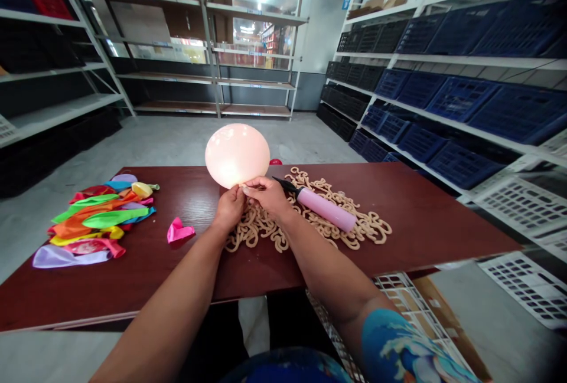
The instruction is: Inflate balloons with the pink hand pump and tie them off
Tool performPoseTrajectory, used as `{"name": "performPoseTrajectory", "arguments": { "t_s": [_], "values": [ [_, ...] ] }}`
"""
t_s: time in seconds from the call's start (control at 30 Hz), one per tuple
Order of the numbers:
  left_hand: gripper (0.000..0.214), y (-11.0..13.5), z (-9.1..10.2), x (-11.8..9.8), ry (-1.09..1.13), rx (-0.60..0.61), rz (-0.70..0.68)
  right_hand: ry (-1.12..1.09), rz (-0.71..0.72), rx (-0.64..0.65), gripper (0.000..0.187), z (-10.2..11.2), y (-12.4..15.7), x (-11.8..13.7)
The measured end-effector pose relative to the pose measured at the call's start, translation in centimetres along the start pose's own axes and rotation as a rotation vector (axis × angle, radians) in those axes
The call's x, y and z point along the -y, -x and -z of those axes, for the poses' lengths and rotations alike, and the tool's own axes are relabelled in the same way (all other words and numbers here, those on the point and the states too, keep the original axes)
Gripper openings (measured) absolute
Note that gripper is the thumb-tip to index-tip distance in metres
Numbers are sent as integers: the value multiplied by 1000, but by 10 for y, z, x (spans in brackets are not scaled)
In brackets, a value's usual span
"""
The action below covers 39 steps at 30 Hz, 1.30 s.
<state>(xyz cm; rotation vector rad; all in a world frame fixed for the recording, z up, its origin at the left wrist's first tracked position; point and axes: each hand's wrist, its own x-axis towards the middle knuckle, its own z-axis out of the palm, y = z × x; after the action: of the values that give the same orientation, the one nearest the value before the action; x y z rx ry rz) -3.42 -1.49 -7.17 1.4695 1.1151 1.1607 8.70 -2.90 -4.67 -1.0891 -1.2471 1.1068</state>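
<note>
A pale pink inflated balloon [237, 154] stands above the middle of the table, its neck down between my fingers. My left hand [230, 207] is closed, pinching the balloon's neck from the left. From the right, my right hand [267, 194] pinches at the same spot, thumb and fingers together. The neck itself is mostly hidden by the fingertips. Just right of my right hand lies a pink hand pump [326, 208] with a black nozzle. It rests on a heap of tan, curly rope-like pieces [372, 228], part of which lies under my hands.
Several flat, coloured balloons [100, 216] are piled on the table's left, and one pink uninflated balloon [179, 230] lies apart. The dark red table [420, 212] spans the front. Shelves with blue crates [463, 98] line the right; a metal rack [212, 46] stands behind.
</note>
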Motion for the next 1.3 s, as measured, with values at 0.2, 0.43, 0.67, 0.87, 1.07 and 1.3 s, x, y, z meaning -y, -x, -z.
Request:
{"name": "performPoseTrajectory", "arguments": {
  "t_s": [0.2, 0.43, 0.67, 0.87, 1.07, 1.3],
  "values": [
    [26, 2, -4, -6, 327, 79, 126, -38, -2, -38, 17, -1, 1, 3],
    [23, 2, -2, -13, 347, 127, 145, -90, 4, -73, 19, 4, -3, 5],
    [32, 9, 5, -24, 288, 403, 267, -80, 70, -174, 18, 9, -9, -1],
    [31, 11, 12, -27, 311, 569, 296, -44, 111, -183, 19, 8, -9, 0],
    [28, 13, 15, -33, 262, 571, 291, -29, 110, -178, 21, 8, -9, 0],
    [27, 13, 14, -31, 291, 645, 280, 42, 153, -273, 17, 6, -12, -11]
  ]
}}
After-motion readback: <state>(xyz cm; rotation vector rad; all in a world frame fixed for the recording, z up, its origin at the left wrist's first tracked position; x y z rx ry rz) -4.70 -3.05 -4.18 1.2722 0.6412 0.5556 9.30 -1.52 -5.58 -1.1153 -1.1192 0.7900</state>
